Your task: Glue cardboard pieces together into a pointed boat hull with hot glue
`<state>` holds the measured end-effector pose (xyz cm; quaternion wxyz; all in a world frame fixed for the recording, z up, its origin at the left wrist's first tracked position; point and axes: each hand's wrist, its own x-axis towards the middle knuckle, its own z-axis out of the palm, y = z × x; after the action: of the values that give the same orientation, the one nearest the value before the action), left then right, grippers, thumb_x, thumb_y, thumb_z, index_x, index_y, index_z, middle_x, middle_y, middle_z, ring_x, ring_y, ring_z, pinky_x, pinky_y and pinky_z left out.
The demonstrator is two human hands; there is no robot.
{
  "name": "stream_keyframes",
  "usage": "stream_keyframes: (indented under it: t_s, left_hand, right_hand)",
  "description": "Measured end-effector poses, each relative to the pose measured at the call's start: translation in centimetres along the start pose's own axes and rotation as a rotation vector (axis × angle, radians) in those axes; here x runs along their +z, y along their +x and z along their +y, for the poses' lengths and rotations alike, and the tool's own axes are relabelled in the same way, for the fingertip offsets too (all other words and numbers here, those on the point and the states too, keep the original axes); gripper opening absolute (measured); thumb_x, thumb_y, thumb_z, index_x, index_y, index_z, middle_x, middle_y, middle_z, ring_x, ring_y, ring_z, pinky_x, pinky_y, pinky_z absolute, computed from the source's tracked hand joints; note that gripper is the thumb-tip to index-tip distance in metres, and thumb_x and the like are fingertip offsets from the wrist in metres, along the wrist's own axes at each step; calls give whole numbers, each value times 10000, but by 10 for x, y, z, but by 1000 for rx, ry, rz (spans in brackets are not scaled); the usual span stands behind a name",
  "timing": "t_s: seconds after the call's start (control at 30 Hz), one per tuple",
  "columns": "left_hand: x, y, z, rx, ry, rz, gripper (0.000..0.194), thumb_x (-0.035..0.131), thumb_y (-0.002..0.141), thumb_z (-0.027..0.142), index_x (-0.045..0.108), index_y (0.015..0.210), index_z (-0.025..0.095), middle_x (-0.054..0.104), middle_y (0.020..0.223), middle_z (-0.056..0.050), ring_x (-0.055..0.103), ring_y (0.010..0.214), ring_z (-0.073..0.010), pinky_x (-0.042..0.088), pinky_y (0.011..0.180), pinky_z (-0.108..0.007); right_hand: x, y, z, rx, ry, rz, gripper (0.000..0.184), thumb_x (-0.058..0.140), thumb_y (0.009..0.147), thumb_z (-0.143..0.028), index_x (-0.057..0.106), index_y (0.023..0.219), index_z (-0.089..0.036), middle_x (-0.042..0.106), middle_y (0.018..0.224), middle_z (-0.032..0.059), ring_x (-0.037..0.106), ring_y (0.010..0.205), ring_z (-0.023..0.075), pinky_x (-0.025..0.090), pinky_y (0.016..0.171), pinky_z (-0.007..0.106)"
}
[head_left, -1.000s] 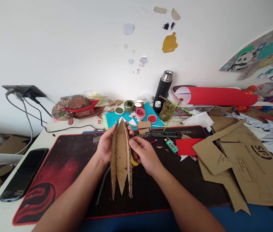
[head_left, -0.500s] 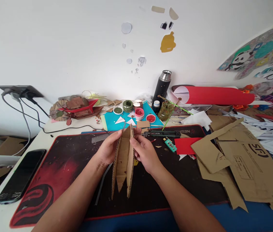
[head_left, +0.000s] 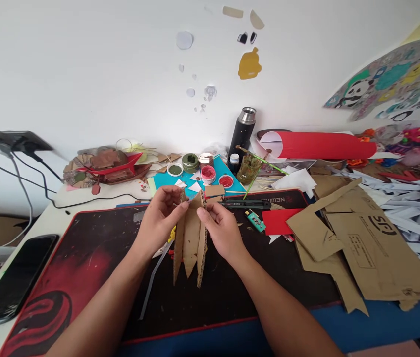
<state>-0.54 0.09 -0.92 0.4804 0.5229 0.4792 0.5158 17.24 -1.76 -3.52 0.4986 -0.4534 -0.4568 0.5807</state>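
A folded cardboard piece [head_left: 192,243] with two raised sides and pointed near ends is held over the dark desk mat [head_left: 269,282]. My left hand [head_left: 163,215] is closed at its far left edge, thumb and fingers pinching near the top. On the opposite side, my right hand [head_left: 219,223] grips the right wall, thumb on the inner face and fingers behind. Partly hidden below the left hand are a yellow-handled tool [head_left: 172,235] and a clear bent strip [head_left: 150,285] lying on the mat.
Paint jars [head_left: 207,173] stand on blue paper behind the hands. A black utility knife [head_left: 247,204], a teal eraser-like block [head_left: 255,221] and red paper [head_left: 280,221] lie to the right, beside cardboard sheets [head_left: 366,248]. A phone [head_left: 17,277] rests at left; a black flask [head_left: 242,134] stands behind.
The cardboard piece has tilted, its near ends now higher in view. My left hand has shifted up along the left wall, its fingers lifted higher. The camera view has turned slightly right.
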Motion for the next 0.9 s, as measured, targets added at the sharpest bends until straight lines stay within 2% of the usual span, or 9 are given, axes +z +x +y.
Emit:
stream_keyframes:
  t_s: [0.1, 0.23, 0.4, 0.53, 0.67, 0.9]
  left_hand:
    - [0, 0, 1, 19, 124, 30, 292, 859, 876, 418, 650, 956, 230, 664, 856, 13, 618, 763, -157, 482, 703, -273]
    - [2, -3, 0, 30, 247, 35, 258, 805, 911, 443, 666, 926, 226, 671, 764, 20, 587, 660, -152, 432, 608, -270]
    - [5, -6, 1, 147, 436, 51, 209, 721, 991, 432, 790, 1005, 235, 814, 890, -21, 694, 743, -192, 509, 688, -297]
    - [5, -8, 3, 240, 556, 86, 204, 693, 1012, 390, 841, 1041, 252, 859, 978, -28, 750, 824, -228, 564, 792, -323]
    - [4, -9, 2, 247, 599, 91, 232, 679, 1025, 401, 853, 1066, 254, 868, 1024, -34, 774, 866, -246, 586, 835, -333]
    - [5, -8, -1, 265, 656, 76, 269, 658, 1030, 402, 869, 1078, 241, 871, 1065, -69, 795, 942, -286, 590, 898, -374]
  right_hand:
    - [-1, 1, 2, -7, -9, 3, 369, 767, 926, -595, 717, 978, -233, 635, 769, 12, 621, 773, 225, 490, 712, 348]
    - [-2, 2, 3, -9, -8, 30, 406, 796, 902, -611, 723, 1074, -250, 611, 717, -3, 630, 756, 243, 499, 699, 357]
    - [-4, 1, 0, -14, -31, 66, 374, 796, 912, -595, 725, 1064, -260, 580, 703, -10, 570, 698, 228, 451, 652, 345]
    - [-4, 1, -1, -38, -77, 74, 338, 782, 927, -559, 718, 1047, -249, 482, 654, -47, 445, 618, 181, 358, 622, 326]
    - [-4, 1, 0, -51, -112, 64, 319, 776, 930, -546, 712, 1011, -244, 399, 628, -68, 376, 598, 164, 298, 608, 320]
    - [-2, 1, 6, -47, -104, 59, 329, 780, 932, -559, 714, 1011, -246, 406, 632, -65, 366, 605, 163, 284, 605, 317]
